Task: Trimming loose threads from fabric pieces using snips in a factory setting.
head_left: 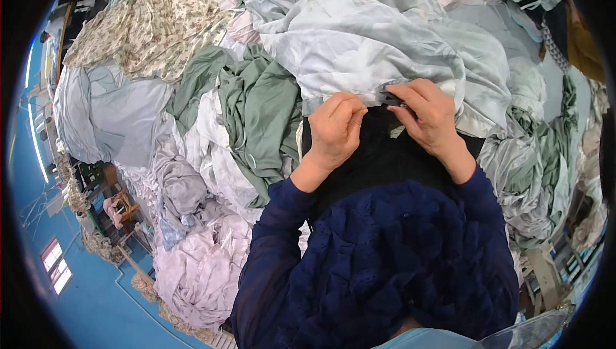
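A large sheet of pale grey-white cloth [366, 47], faintly patterned, is draped in folds in front of me, its hemmed near edge reaching my lap. My left hand [337, 124] is closed in a pinch on that edge. To its right, my right hand [427, 116] grips a small dark grey tool [389, 97] between thumb and fingers, right at the cloth's edge. Most of the tool is hidden by the fingers, so its exact kind is not clear. Black fabric [378, 156] covers my lap below both hands.
Heaped cloth surrounds me: green cloth [256, 105] and grey-blue cloth [115, 118] at left, floral cream cloth [154, 21] at far left, pale pink cloth [205, 272] at lower left. More green and white cloth [532, 156] lies at right. A small wooden chair [126, 206] stands on the blue floor.
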`<state>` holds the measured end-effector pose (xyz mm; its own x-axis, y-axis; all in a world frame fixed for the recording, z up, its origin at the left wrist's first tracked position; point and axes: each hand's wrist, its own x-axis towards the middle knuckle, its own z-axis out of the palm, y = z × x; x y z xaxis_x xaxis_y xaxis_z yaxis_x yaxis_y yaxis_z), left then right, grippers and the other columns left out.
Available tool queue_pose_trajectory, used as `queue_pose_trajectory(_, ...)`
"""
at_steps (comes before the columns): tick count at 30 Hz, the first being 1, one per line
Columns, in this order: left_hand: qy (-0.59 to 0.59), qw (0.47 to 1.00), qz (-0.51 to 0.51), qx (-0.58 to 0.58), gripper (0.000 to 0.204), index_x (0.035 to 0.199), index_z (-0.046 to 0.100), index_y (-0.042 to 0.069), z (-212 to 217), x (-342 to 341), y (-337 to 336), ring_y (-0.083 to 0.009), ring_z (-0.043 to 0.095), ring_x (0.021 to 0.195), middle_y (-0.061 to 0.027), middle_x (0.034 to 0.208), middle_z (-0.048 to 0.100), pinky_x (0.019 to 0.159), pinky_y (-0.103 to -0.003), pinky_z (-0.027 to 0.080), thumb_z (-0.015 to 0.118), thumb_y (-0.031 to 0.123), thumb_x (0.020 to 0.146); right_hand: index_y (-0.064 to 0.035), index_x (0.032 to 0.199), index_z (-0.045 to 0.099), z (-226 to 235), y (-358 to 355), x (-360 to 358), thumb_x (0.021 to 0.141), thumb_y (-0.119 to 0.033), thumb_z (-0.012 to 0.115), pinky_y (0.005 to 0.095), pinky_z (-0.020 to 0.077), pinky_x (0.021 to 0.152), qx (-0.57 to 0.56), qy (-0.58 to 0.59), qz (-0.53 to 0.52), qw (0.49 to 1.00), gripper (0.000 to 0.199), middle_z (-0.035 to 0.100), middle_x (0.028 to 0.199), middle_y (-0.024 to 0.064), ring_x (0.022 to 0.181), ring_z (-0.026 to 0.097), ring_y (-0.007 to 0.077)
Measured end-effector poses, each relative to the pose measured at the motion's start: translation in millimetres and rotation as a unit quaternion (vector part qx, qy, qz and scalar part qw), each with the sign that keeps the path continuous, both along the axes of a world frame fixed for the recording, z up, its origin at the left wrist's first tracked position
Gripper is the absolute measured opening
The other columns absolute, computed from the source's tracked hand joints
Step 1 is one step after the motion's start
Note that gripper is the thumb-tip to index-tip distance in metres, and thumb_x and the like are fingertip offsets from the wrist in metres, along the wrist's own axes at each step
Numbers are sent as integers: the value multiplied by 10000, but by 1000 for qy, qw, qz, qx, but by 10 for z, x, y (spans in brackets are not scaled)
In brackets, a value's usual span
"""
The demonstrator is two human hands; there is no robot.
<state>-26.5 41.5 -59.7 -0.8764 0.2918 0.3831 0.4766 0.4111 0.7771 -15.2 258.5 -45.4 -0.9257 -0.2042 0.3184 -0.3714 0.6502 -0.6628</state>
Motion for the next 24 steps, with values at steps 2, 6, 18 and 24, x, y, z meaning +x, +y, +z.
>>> queue_pose_trajectory(2, 1, 1000, 2, 2, 150, 870, 613, 14, -11, -1, -13, -315, 642, 704, -118, 858, 650, 611, -373, 505, 731, -40, 795, -109, 1100, 737, -47, -44, -35, 751, -90, 821, 347, 497, 624, -11, -8, 5, 1000, 359, 666, 922, 74, 764, 626, 251)
queue_pose_trajectory(6, -9, 1000, 2, 9, 145, 872, 611, 8, -8, 2, -24, -313, 647, 714, -121, 861, 651, 616, -369, 508, 728, -39, 802, -125, 1080, 749, -44, -115, -117, 727, -70, 824, 345, 492, 629, -38, -20, 20, 999, 365, 660, 901, 60, 779, 623, 245)
queue_pose_trajectory(18, -12, 1000, -4, 16, 137, 867, 607, 10, -9, 7, -33, -309, 650, 720, -117, 864, 651, 622, -366, 512, 719, -40, 806, -146, 1039, 757, -133, -197, -176, 708, -57, 834, 341, 485, 623, -41, 1, 17, 999, 351, 644, 861, 32, 765, 610, 228)
queue_pose_trajectory(24, -17, 1000, -21, 6, 137, 863, 613, 19, 64, 39, -17, -315, 654, 723, -118, 864, 652, 624, -373, 517, 715, -41, 794, -104, 1070, 752, -144, -110, -140, 765, -20, 807, 306, 514, 668, -91, -68, -16, 993, 321, 655, 899, 62, 805, 634, 203)
